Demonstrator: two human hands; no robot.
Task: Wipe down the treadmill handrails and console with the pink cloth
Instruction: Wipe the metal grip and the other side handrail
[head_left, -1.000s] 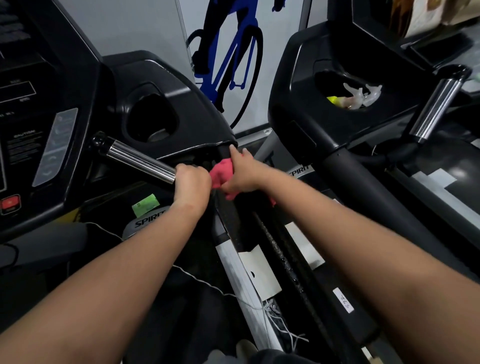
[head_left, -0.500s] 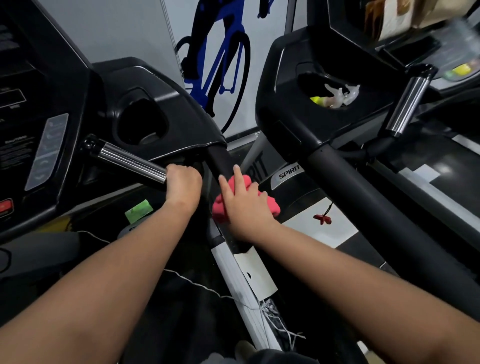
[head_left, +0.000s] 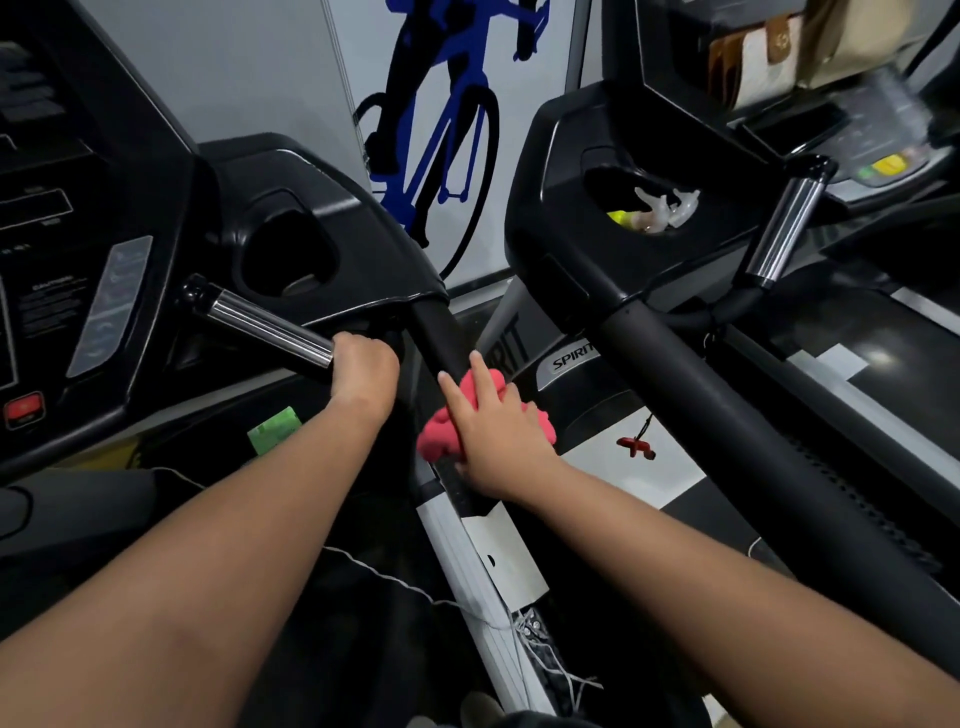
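Observation:
My right hand (head_left: 493, 431) wraps the bunched pink cloth (head_left: 441, 441) around the black right handrail (head_left: 439, 332) of the near treadmill, a short way below the console. The fingers lie over the cloth and curl round the rail. My left hand (head_left: 363, 371) grips the base of the chrome pulse bar (head_left: 265, 325) that juts out under the console. The black console (head_left: 78, 218) fills the left of the view, with a grey button strip and a red stop button (head_left: 23, 408).
A cup holder (head_left: 291, 254) sits right of the console. A second treadmill stands to the right, its thick handrail (head_left: 727, 410) close by, a cup holder with plastic items (head_left: 660, 210) and a chrome bar (head_left: 784, 234). A red safety key (head_left: 636, 447) hangs between the machines.
My right hand has slid the pink cloth down the handrail, away from the console and toward me. The left hand has kept its hold on the chrome bar.

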